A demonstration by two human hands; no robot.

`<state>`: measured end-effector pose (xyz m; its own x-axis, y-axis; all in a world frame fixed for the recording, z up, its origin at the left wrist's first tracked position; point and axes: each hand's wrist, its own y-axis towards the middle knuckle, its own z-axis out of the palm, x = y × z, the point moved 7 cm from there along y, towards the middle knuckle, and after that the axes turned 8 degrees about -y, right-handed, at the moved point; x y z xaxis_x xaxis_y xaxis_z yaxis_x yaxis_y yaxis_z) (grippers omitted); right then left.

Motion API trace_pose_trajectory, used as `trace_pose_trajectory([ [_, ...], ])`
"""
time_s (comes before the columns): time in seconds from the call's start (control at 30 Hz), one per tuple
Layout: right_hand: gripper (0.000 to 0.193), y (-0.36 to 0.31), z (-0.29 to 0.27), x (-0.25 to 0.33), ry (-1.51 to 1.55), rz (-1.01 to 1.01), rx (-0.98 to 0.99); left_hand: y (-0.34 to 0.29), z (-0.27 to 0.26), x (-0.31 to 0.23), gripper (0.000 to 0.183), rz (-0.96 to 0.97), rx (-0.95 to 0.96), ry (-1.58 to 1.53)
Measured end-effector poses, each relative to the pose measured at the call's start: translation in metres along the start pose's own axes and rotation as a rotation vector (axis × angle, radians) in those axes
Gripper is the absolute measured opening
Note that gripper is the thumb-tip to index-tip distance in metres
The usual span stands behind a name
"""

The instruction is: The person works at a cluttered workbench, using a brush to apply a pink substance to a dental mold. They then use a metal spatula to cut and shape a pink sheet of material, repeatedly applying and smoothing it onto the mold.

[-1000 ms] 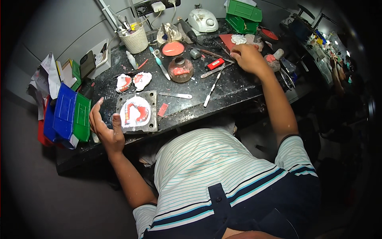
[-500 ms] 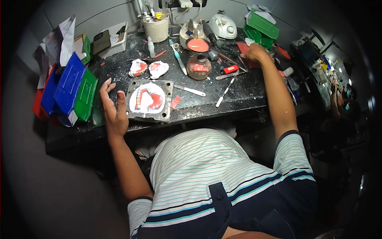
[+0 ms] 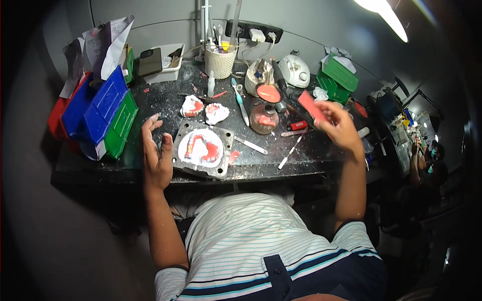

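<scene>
Over the tabletop (image 3: 321, 150), we're handling a red sheet (image 3: 309, 106), R grip (image 3: 342, 126) prob. pinching its end (blur), L grip (image 3: 159, 156) spread; next needs light, steady hold.

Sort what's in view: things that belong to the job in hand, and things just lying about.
Probably in the job:
- red sheet, held in the right hand
- metal frame with white cast, beside the open left hand

Seemingly just lying about:
- phone
- toothbrush
- blue bin
</scene>
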<state>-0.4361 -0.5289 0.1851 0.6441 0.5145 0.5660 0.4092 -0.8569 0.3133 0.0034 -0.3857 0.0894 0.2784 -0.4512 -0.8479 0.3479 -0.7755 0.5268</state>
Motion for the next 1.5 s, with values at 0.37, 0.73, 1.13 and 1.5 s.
trace_pose_trajectory([
  [0.37,0.040,0.009,0.035,0.046,0.276,-0.069,0.222,0.002,0.005,-0.011,0.074,0.017,0.009,0.034],
  [0.73,0.031,0.026,0.056,0.021,0.307,0.065,0.196,-0.001,0.005,-0.007,0.068,0.008,0.003,0.082],
  [1.13,0.022,0.054,0.067,-0.013,0.275,0.093,0.160,0.003,0.002,-0.011,0.063,0.029,0.018,0.143],
  [1.5,0.033,0.041,0.050,0.021,0.162,-0.300,0.037,0.005,-0.001,-0.004,0.046,0.053,0.008,0.098],
])
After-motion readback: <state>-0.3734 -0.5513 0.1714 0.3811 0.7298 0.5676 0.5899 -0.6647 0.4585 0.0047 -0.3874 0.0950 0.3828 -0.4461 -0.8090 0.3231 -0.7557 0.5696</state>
